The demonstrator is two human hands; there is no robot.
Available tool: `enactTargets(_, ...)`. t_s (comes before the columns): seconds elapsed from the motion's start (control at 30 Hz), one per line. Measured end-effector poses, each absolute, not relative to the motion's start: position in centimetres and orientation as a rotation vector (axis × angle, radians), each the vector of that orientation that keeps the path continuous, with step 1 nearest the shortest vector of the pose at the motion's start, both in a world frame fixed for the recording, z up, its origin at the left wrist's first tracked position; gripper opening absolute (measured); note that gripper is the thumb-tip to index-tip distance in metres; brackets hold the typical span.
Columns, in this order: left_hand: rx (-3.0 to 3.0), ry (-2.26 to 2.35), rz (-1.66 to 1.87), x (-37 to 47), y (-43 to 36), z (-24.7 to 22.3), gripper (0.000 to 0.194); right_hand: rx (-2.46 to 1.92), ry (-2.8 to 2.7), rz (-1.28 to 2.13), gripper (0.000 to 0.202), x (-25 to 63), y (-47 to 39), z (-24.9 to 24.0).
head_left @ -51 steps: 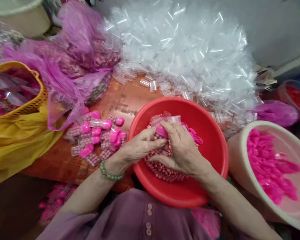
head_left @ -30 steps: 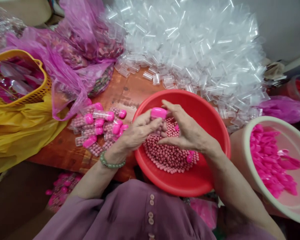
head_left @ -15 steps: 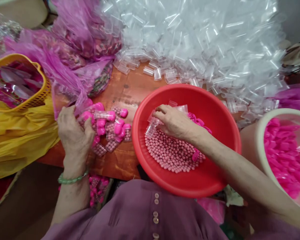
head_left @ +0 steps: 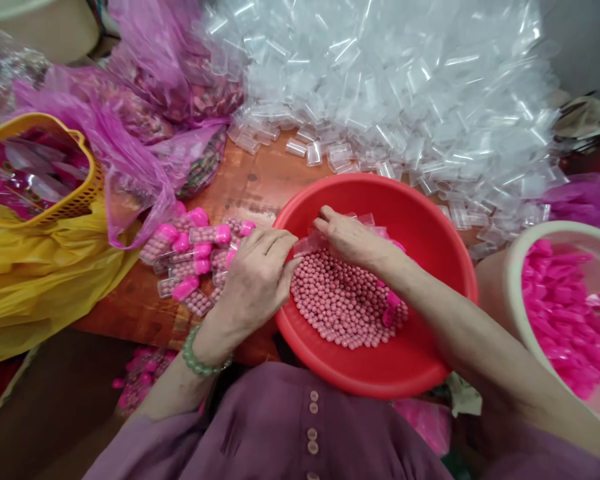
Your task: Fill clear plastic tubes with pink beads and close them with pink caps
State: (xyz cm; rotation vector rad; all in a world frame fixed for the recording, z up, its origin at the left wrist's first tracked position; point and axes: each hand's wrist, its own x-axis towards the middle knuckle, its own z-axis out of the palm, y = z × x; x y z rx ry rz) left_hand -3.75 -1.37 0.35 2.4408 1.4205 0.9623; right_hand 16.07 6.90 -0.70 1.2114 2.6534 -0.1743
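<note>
Worktable: scuffed orange-brown surface, grey wall behind at 1 o'clock (basin as dial, 12 farthest from the wearer).
Clear tube: lying just inside the basin at 10 o'clock, on or against the beads; partly hidden by fingers.
Left hand: bent across the rim at 9 o'clock, fingers close together, thumb slightly apart; at the tube's near end, cannot tell whether gripping.
Right hand: inside at 11 o'clock, fingers curled down near the tube; fingertips partly hidden, cannot tell whether clamped on anything.
Pink beads: pooled toward 8 o'clock; likely to scatter if knocked by a wrist.
Pink pieces: a few at the beads' 3 o'clock edge; could get buried by shifting beads.
Red basin: overhanging the table edge at 6 o'clock; at risk of tipping under forearm pressure.
Bead-filled tubes: piled at 9 o'clock, pink-capped; liable to slide if brushed by the left forearm.
Heap of clear tubes: spread across 11 to 2 o'clock; prone to slumping toward the basin if disturbed.
Pale bucket: at 3 o'clock, holding more pink parts.
Purple bag: at 10 o'clock, well apart.
</note>
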Motion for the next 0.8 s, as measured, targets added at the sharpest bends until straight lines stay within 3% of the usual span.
enactTargets(0.37, 2.623, 1.523, 0.609, -1.9, -0.5, 0.7, 0.017, 1.462, 2.753, -0.479, 0.030, 19.6, 7.7, 0.9)
enactTargets(0.57, 2.702, 1.448, 0.666, -0.6, 1.2, 1.4, 0.048, 1.532, 2.974, -0.925, 0.033, 20.4, 6.2, 2.6)
enactTargets(0.7, 2.736, 1.270, 0.578, -0.4, 2.0, 2.4, 0.017, 1.435, 2.955, -1.063, 0.031, 20.7, 5.0, 2.8)
enactTargets(0.8, 2.599, 1.136, 0.561, -0.4, 2.2, 2.1, 0.010, 1.393, 2.942, -1.037, 0.033, 21.4, 4.7, 2.9)
